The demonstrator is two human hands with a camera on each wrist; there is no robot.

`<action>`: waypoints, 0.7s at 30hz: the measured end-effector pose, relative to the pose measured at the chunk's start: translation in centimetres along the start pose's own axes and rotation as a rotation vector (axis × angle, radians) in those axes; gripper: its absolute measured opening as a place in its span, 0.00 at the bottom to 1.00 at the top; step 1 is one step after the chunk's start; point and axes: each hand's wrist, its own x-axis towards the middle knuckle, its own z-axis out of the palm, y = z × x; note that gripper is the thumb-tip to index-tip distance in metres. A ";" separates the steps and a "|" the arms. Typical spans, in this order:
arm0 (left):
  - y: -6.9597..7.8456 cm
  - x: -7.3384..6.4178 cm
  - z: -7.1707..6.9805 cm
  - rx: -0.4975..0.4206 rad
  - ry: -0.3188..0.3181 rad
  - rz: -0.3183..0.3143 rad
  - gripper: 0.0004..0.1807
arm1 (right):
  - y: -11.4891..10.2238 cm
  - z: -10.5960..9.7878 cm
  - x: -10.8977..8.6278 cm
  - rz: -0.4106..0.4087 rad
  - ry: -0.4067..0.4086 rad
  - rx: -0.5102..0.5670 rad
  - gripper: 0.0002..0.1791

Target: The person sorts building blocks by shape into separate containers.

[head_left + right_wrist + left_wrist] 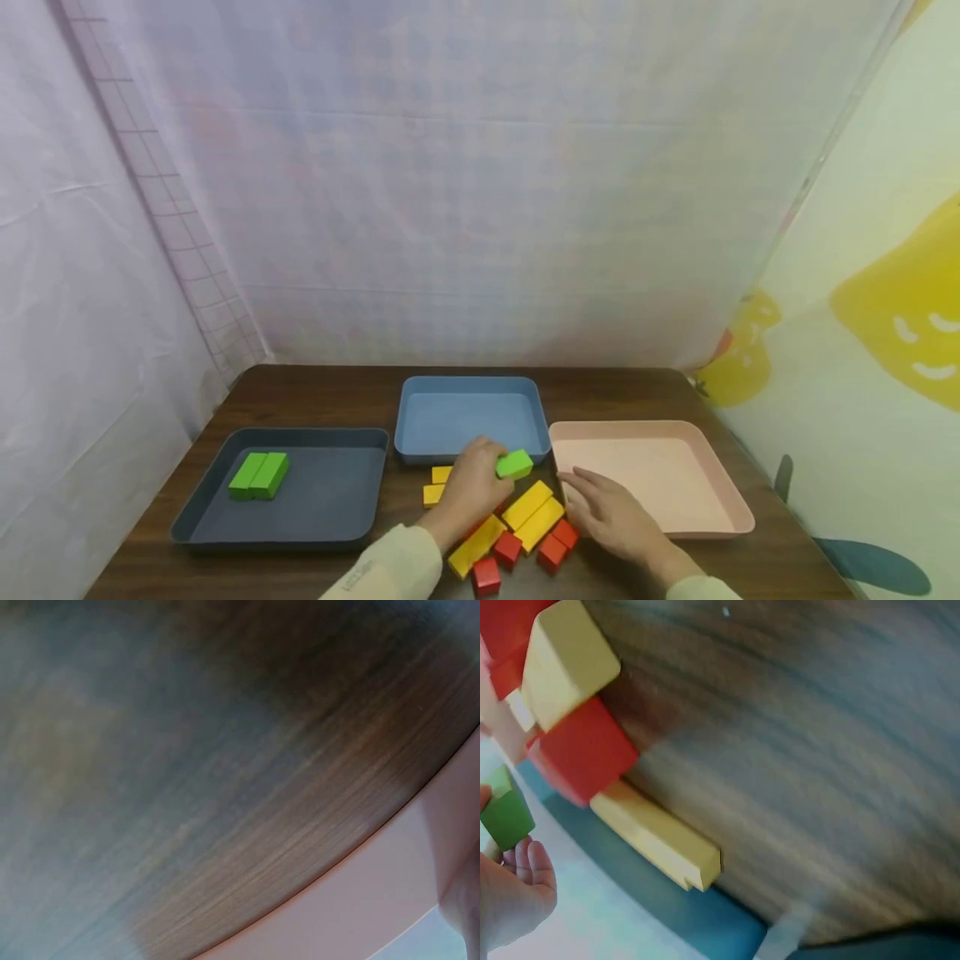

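Note:
My left hand (pixel 474 479) grips a green block (pixel 515 464) above the pile, just in front of the blue tray; in the left wrist view the same green block (pixel 508 810) is between thumb and fingers. My right hand (pixel 611 512) holds nothing, its fingers extended by the near-left edge of the pink tray. Between and below the hands lie several yellow blocks (pixel 528 504) and several red blocks (pixel 508 548), some partly hidden by the left hand. Two green blocks (pixel 258 476) lie side by side in the dark grey tray (pixel 322 534).
The blue tray (pixel 471 382) stands at the back middle and the pink tray (pixel 686 433) at the right, all on a dark wooden table (pixel 337 387). White cloth (pixel 465 208) hangs behind the table, with a printed curtain (pixel 847 250) on the right.

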 end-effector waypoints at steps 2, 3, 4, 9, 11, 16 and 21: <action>0.0 0.0 -0.8 -0.005 0.010 -0.003 0.14 | 0.0 0.0 0.0 0.008 -0.009 0.002 0.26; -0.1 0.0 -1.2 -0.003 0.021 -0.005 0.15 | 0.0 0.0 0.1 0.011 -0.013 0.000 0.27; -0.1 -0.1 -1.6 -0.009 0.035 -0.011 0.15 | 0.0 0.0 0.1 0.014 -0.017 0.000 0.27; -1.0 -0.8 -3.1 -0.060 0.090 -0.062 0.17 | 0.0 0.1 0.1 0.023 -0.029 -0.007 0.27; -1.5 -1.4 -3.7 -0.089 0.105 -0.089 0.17 | 0.0 0.1 0.1 0.022 -0.030 -0.008 0.27; -3.2 -2.4 -6.1 -0.124 0.179 -0.158 0.18 | 0.0 0.1 0.2 0.030 -0.033 0.000 0.28; -5.5 -2.9 -8.6 -0.129 0.269 -0.251 0.19 | 0.1 0.1 0.2 0.038 -0.042 -0.001 0.28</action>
